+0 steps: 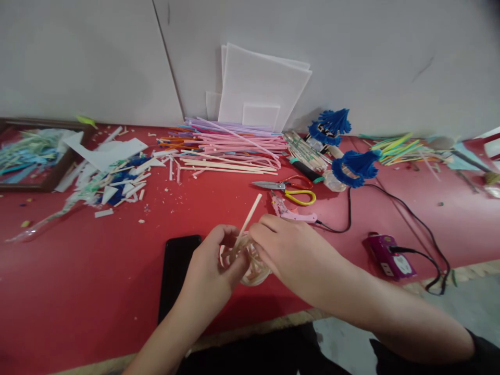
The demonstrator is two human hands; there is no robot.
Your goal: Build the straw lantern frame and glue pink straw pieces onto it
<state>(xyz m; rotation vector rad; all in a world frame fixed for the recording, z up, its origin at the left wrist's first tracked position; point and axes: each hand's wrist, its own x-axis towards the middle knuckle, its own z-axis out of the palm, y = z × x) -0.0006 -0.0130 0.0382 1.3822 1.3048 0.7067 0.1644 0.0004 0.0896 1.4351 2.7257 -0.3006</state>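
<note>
Gripping a round, cream openwork piece (259,270) just right of the black rectangular phone (174,276) with my left hand (213,276), I curl my right hand (297,250) over it, grasp hidden; red worktop (78,291) spreads open left of the phone.

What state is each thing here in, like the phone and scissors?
Pale stick: tilted, upper end free
Smartphone: lying flat, screen dark
Red-and-yellow-handled scissors: blades seemingly closed
Pink glue gun: lying down
Purple electrical box: cable plugged in
White sheets: leaning against wall
</note>
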